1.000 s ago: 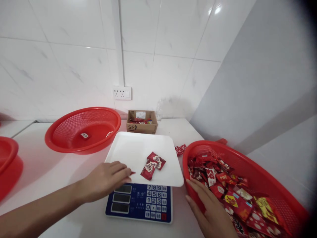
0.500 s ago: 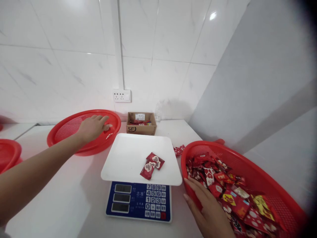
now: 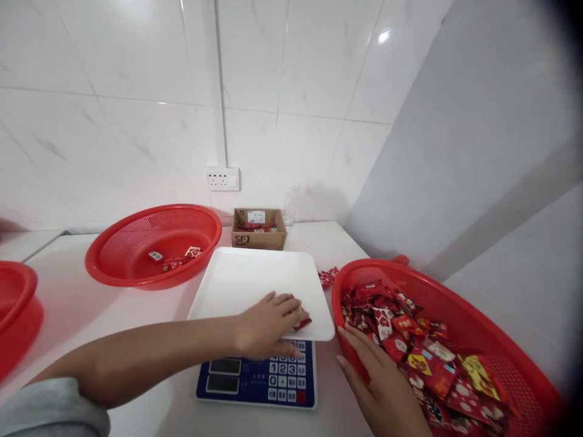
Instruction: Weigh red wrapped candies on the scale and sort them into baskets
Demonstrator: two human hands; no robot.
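My left hand (image 3: 269, 321) lies over the front of the white scale tray (image 3: 246, 282), its fingers closed on red candy packets (image 3: 302, 320) that mostly hide beneath them. The tray sits on a blue electronic scale (image 3: 259, 376) with a keypad. My right hand (image 3: 382, 382) rests flat and open on the near rim of the right red basket (image 3: 460, 306), which is heaped with red candy packets (image 3: 423, 358). At the back left, a second red basket (image 3: 155, 243) holds a few packets (image 3: 170, 260).
A small cardboard box (image 3: 257, 229) with packets stands by the wall behind the scale. One loose packet (image 3: 328, 277) lies between tray and right basket. A third red basket (image 3: 16, 303) sits at the far left. A wall socket (image 3: 223, 179) is above.
My left hand went from the scale tray to the back-left basket, left a packet there, and has come back onto the two packets on the tray. The right hand stayed put.
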